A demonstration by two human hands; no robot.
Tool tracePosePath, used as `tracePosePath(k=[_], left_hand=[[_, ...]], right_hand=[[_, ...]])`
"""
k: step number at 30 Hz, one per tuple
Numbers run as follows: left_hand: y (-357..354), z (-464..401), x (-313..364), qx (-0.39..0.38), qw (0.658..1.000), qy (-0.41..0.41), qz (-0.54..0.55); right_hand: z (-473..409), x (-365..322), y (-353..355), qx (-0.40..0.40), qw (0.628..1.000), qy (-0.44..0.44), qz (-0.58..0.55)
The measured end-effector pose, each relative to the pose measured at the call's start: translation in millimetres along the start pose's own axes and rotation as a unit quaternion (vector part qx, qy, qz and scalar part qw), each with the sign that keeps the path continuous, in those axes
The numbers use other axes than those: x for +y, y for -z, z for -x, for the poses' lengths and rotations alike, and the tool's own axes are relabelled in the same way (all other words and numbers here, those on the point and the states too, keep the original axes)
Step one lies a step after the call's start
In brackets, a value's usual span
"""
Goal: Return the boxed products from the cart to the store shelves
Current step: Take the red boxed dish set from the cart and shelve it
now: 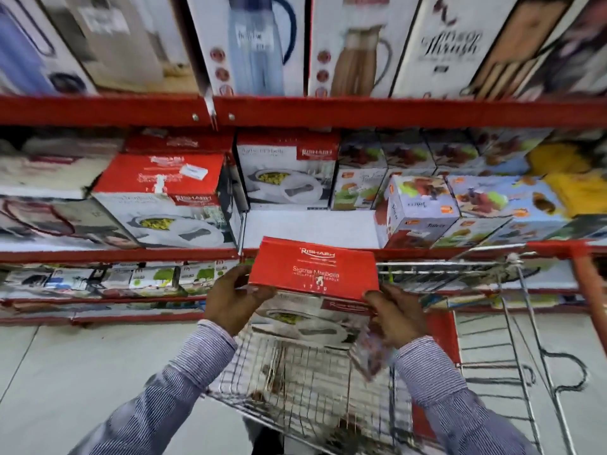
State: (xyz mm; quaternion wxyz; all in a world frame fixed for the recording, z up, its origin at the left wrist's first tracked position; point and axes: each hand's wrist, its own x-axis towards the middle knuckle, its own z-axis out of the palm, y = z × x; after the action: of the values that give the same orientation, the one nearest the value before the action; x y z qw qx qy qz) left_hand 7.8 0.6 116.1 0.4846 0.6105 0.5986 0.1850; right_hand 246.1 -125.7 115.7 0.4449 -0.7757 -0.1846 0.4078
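Note:
A red-topped casserole box (313, 270) with a white picture side is held above the wire cart (305, 389), just below the middle shelf's red edge. My left hand (235, 298) grips its left end and my right hand (395, 315) grips its right lower corner. Matching casserole boxes stand on the middle shelf: one stack at the left (161, 198) and one further back (285, 169). Between them and the juicer boxes lies a bare white patch of shelf (308, 226), straight above the held box. A small box (369, 357) leans in the cart under my right wrist.
Juicer boxes (417, 211) fill the middle shelf's right side. Tall jug and bottle boxes (256, 44) stand on the top shelf. Small packaged goods (147, 277) line the low shelf at left. The cart's red handle (588, 280) rises at right. Pale floor tiles lie at lower left.

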Motion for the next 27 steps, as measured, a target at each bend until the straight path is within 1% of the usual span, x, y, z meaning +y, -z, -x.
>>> tracePosePath(k=[3, 7, 11, 15, 18, 20, 23, 27], left_hand=[[20, 2, 29, 0.032, 0.998, -0.038, 0.037], [37, 5, 70, 0.086, 0.992, -0.096, 0.007], [50, 9, 96, 0.124, 0.982, -0.141, -0.007], [55, 5, 107, 0.132, 0.981, -0.14, 0.016], [56, -6, 109, 0.127, 0.979, -0.156, 0.025], [55, -13, 113, 0.142, 0.978, -0.149, 0.027], [53, -26, 116, 0.159, 0.976, -0.148, -0.003], [49, -45, 113, 0.159, 0.976, -0.14, -0.043]], right_hand=[[3, -38, 9, -0.004, 0.997, 0.069, -0.015], [12, -85, 16, -0.01, 0.992, 0.123, -0.037], [9, -108, 16, 0.004, 0.985, 0.171, -0.007], [2, -131, 10, 0.004, 0.985, 0.172, 0.0], [-14, -139, 2, 0.016, 0.984, 0.175, 0.007], [-25, -141, -3, 0.021, 0.983, 0.182, 0.018], [-33, -149, -10, 0.019, 0.98, 0.186, 0.063], [-41, -159, -17, 0.037, 0.975, 0.189, 0.116]])
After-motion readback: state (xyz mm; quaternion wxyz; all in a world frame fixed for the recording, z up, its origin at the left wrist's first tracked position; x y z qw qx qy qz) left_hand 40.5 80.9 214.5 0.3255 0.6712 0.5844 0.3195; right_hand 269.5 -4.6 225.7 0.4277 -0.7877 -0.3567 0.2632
